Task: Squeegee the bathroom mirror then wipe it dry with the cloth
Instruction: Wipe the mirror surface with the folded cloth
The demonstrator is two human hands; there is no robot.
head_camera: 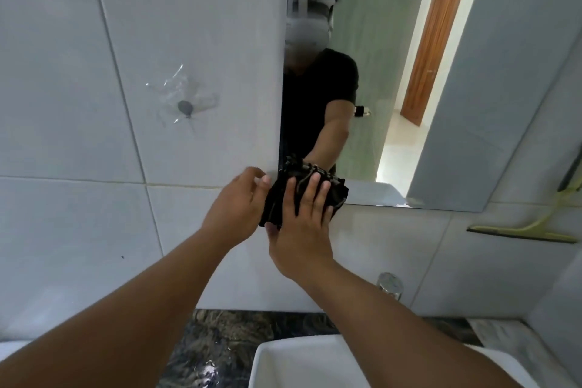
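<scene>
A dark bunched cloth [335, 190] lies against the lower left corner of the bathroom mirror [393, 72]. My right hand [302, 224] presses flat on the cloth with its fingers spread and straight. My left hand [239, 201] is just left of the cloth at the mirror's edge, fingers loosely bent, thumb and fingertips touching the cloth's left side. A yellow-green squeegee [532, 231] leans against the wall tiles below the mirror's right end, blade down, handle rising to the right.
A white basin [302, 362] sits below on a dark marbled counter [233, 334]. A chrome tap [390, 285] stands behind the basin. A small wall hook with clear tape [184, 107] sticks on the tiles at left. The mirror reflects a person and a wooden door.
</scene>
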